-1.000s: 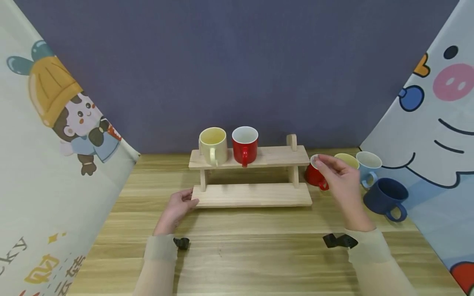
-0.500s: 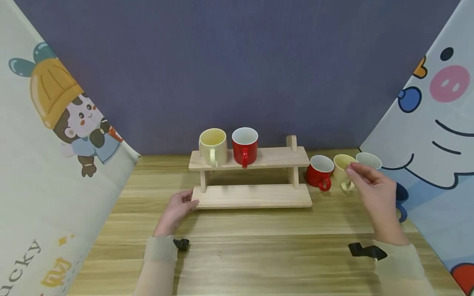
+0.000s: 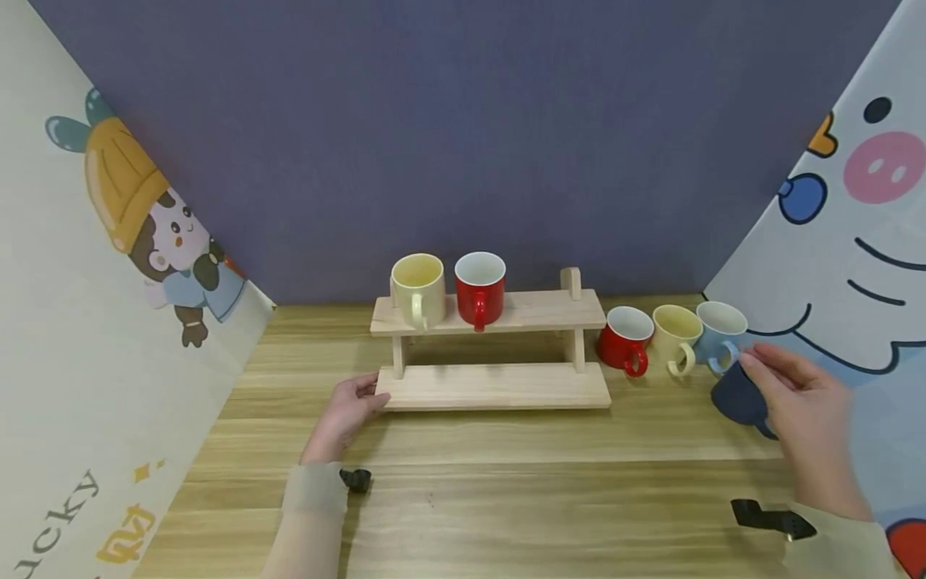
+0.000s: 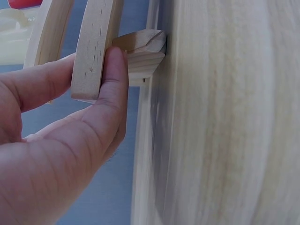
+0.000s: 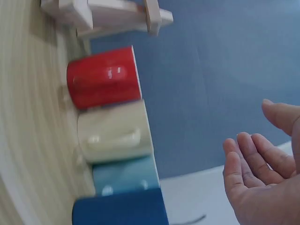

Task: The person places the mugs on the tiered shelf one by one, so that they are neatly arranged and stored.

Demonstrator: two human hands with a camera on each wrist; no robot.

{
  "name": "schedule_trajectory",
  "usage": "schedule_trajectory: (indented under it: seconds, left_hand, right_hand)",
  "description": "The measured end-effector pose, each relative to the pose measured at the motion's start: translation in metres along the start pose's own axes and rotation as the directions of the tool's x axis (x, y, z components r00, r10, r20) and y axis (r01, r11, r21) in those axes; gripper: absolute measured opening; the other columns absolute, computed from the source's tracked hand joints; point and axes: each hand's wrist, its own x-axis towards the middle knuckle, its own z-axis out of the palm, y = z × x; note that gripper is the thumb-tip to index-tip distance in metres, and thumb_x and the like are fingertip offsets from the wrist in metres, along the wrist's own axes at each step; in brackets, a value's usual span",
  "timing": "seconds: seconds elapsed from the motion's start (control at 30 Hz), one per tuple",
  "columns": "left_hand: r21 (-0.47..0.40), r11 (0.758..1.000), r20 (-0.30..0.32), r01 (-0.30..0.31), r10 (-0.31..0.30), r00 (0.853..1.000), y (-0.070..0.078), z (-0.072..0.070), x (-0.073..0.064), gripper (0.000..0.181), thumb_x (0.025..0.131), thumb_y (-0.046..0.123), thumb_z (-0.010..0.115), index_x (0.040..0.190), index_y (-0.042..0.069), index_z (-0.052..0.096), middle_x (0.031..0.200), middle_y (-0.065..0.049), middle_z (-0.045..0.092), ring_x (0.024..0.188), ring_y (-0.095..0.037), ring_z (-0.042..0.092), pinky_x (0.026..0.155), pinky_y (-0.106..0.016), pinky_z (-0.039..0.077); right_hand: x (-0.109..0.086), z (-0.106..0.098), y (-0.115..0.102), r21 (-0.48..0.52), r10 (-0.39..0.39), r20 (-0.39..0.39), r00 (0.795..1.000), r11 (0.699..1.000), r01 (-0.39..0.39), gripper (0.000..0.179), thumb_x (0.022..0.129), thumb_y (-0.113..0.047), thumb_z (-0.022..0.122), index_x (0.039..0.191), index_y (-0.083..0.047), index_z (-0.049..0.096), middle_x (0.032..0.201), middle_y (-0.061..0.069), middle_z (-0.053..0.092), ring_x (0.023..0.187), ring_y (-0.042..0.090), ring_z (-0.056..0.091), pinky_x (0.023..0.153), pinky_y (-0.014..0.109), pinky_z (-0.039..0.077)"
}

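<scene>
My left hand (image 3: 346, 412) pinches the left end of the lower board of a two-tier wooden shelf (image 3: 499, 386); in the left wrist view the board end (image 4: 89, 65) lies between thumb and fingers. Over at the right, my right hand (image 3: 813, 418) hovers by the dark blue mug (image 3: 736, 396), partly hiding it in the head view. The right wrist view shows this hand (image 5: 262, 178) apart from the mugs, fingers loosely bent and holding nothing. Beside the blue mug stand a light blue mug (image 3: 710, 344), a pale yellow mug (image 3: 664, 347) and a red mug (image 3: 615, 347).
On the shelf's upper board stand another pale yellow mug (image 3: 430, 299) and another red mug (image 3: 489, 299), handles toward me. A small wooden upright (image 3: 571, 283) rises at that board's right end. A dark blue-grey backdrop (image 3: 463, 145) and printed side panels (image 3: 810, 322) surround the wooden table (image 3: 463, 507).
My right hand has moved rightward, from over the red mug past the pale yellow one to the dark blue mug. The left hand has stayed on the shelf; the mugs have not moved.
</scene>
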Motion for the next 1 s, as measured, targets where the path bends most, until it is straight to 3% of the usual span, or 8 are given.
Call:
schedule_trajectory:
  seconds: [0.4, 0.47, 0.53, 0.6, 0.67, 0.8, 0.9, 1.0]
  left_hand:
    - [-0.034, 0.999, 0.017, 0.012, -0.012, 1.000, -0.001, 0.000, 0.000, 0.059, 0.100, 0.000, 0.062, 0.151, -0.012, 0.035, 0.130, -0.025, 0.052, 0.112, -0.029, 0.057, 0.094, -0.038, 0.053]
    - [-0.040, 0.999, 0.022, 0.014, -0.013, 1.000, -0.001, -0.001, 0.000, 0.059, 0.101, 0.000, 0.062, 0.151, -0.012, 0.034, 0.131, -0.025, 0.052, 0.113, -0.029, 0.057, 0.095, -0.038, 0.053]
    - [-0.045, 0.999, 0.025, 0.015, -0.014, 1.000, -0.001, -0.001, -0.001, 0.058, 0.101, 0.000, 0.062, 0.150, -0.013, 0.035, 0.131, -0.024, 0.052, 0.112, -0.029, 0.057, 0.094, -0.038, 0.053]
    - [-0.043, 0.999, 0.025, 0.012, -0.011, 1.000, -0.002, 0.000, 0.000, 0.057, 0.101, 0.001, 0.062, 0.150, -0.013, 0.036, 0.129, -0.023, 0.053, 0.110, -0.028, 0.058, 0.093, -0.038, 0.053]
    - [-0.041, 0.999, 0.025, 0.008, -0.007, 1.000, -0.002, 0.000, 0.000, 0.057, 0.101, 0.001, 0.062, 0.149, -0.013, 0.036, 0.127, -0.023, 0.055, 0.108, -0.027, 0.059, 0.092, -0.038, 0.054]
    - [-0.042, 0.999, 0.024, 0.009, -0.008, 1.000, -0.002, 0.000, 0.002, 0.056, 0.101, 0.001, 0.062, 0.149, -0.013, 0.037, 0.125, -0.022, 0.056, 0.105, -0.025, 0.060, 0.090, -0.038, 0.054]
    - [-0.045, 0.999, 0.022, 0.014, -0.014, 1.000, -0.002, 0.000, 0.002, 0.056, 0.101, 0.000, 0.062, 0.149, -0.012, 0.037, 0.125, -0.022, 0.056, 0.104, -0.025, 0.060, 0.091, -0.039, 0.054]
    - [-0.045, 0.999, 0.020, 0.020, -0.019, 1.000, -0.002, 0.000, 0.002, 0.056, 0.101, 0.001, 0.062, 0.149, -0.012, 0.037, 0.125, -0.022, 0.055, 0.105, -0.025, 0.059, 0.092, -0.040, 0.054]
  right_hand:
    - [0.000, -0.039, 0.036, -0.077, 0.136, -0.128, 0.982, 0.986, -0.146, 0.053, 0.092, -0.029, 0.078, 0.140, -0.013, 0.064, 0.101, -0.025, 0.062, 0.089, -0.010, 0.057, 0.071, 0.002, 0.042]
    - [0.000, -0.044, 0.042, -0.097, 0.155, -0.158, 0.975, 0.980, -0.172, 0.054, 0.093, -0.029, 0.077, 0.143, -0.012, 0.061, 0.105, -0.025, 0.061, 0.090, -0.011, 0.055, 0.073, 0.002, 0.042]
    - [0.000, -0.049, 0.045, -0.153, 0.184, -0.177, 0.967, 0.965, -0.212, 0.059, 0.096, -0.033, 0.072, 0.148, -0.012, 0.055, 0.120, -0.019, 0.061, 0.101, -0.010, 0.055, 0.084, 0.003, 0.041]
    - [0.001, -0.053, 0.048, -0.219, 0.227, -0.184, 0.956, 0.939, -0.265, 0.064, 0.099, -0.039, 0.066, 0.153, -0.011, 0.047, 0.138, -0.006, 0.058, 0.118, -0.001, 0.054, 0.099, 0.013, 0.041]
    - [0.001, -0.056, 0.051, -0.312, 0.260, -0.174, 0.950, 0.900, -0.303, 0.069, 0.102, -0.045, 0.058, 0.156, -0.006, 0.039, 0.152, 0.009, 0.047, 0.135, 0.016, 0.047, 0.110, 0.032, 0.039]
    - [0.002, -0.063, 0.060, -0.448, 0.326, -0.117, 0.938, 0.825, -0.343, 0.079, 0.105, -0.053, 0.044, 0.157, 0.004, 0.030, 0.155, 0.031, 0.033, 0.139, 0.050, 0.032, 0.108, 0.063, 0.034]
    - [0.003, -0.068, 0.071, -0.493, 0.330, -0.032, 0.943, 0.816, -0.303, 0.083, 0.105, -0.055, 0.041, 0.151, 0.013, 0.032, 0.148, 0.038, 0.036, 0.132, 0.058, 0.033, 0.099, 0.070, 0.035]
    - [0.006, -0.070, 0.081, -0.510, 0.301, 0.052, 0.952, 0.827, -0.234, 0.086, 0.104, -0.056, 0.043, 0.146, 0.019, 0.037, 0.137, 0.041, 0.046, 0.123, 0.060, 0.039, 0.091, 0.071, 0.040]
